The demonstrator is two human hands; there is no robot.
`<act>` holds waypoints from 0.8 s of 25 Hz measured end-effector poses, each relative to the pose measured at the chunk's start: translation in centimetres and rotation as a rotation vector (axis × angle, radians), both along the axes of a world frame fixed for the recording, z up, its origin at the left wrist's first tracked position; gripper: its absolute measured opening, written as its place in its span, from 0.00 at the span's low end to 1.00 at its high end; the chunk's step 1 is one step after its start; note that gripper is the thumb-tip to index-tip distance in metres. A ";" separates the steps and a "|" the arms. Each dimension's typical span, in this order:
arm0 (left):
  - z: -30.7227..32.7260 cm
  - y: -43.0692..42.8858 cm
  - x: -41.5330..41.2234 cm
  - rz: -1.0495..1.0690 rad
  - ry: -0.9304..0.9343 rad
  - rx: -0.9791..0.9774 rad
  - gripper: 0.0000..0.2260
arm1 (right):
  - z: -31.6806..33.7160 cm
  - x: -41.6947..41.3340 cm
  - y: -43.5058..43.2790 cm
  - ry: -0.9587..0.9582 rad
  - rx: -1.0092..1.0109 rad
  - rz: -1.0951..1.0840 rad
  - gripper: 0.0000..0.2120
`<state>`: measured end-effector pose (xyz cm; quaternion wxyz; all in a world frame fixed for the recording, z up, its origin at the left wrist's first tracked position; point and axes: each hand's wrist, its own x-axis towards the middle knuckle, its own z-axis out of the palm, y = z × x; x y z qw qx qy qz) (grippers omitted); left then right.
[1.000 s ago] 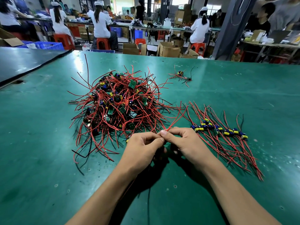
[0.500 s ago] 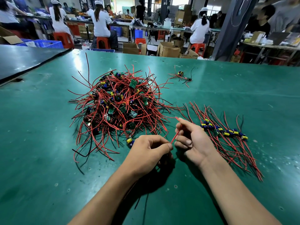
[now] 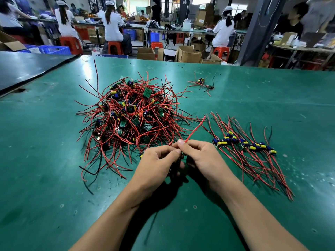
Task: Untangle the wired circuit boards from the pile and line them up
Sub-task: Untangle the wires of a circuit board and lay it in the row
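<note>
Wired circuit boards: a tangled heap of small green boards with yellow and blue parts and long red and black leads (image 3: 130, 116) lies on the green table mat (image 3: 54, 178), just beyond the hands and to their left. A sorted row of the same boards (image 3: 243, 144) lies to the right, with its leads trailing toward the person. A small stray cluster of boards and leads (image 3: 202, 83) sits well apart on the far side.

Risk, snagging: the thin red wire (image 3: 194, 130) rises from the fingers close to the heap's outer leads. If it is hooked under one, a quick pull would likely drag more boards out and tighten the knot.

Risk, strain: tugging on a lead rather than on its board could stress the joint where the wire meets the board.

Risk, spoiled row: the right forearm lies close to the sorted row's trailing leads, so a sideways sweep could knock them out of line.

Left hand (image 3: 155, 163): the fingers are curled, with thumb and forefinger closed together at the point where both hands meet. It probably pinches the same wire or its board, but the knuckles hide this.

Right hand (image 3: 201, 156): the fingers are curled and the thumb and forefinger pinch the thin red wire at its lower end. The free end points up and away to the right.

Held board: none shows clearly between the hands.
</note>
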<state>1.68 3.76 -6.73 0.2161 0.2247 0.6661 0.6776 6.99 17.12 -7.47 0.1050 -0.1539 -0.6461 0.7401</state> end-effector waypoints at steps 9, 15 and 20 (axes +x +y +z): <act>0.2 -0.3 0.1 -0.182 -0.006 -0.041 0.09 | -0.2 -1.0 2.5 0.072 0.102 -0.389 0.13; 0.5 -0.4 0.0 -0.230 0.032 -0.090 0.09 | 0.1 -1.6 2.6 0.111 -0.178 -0.473 0.12; 0.3 -0.5 -0.2 -0.258 0.076 -0.138 0.09 | 1.4 -1.3 3.0 0.053 -0.707 -0.401 0.19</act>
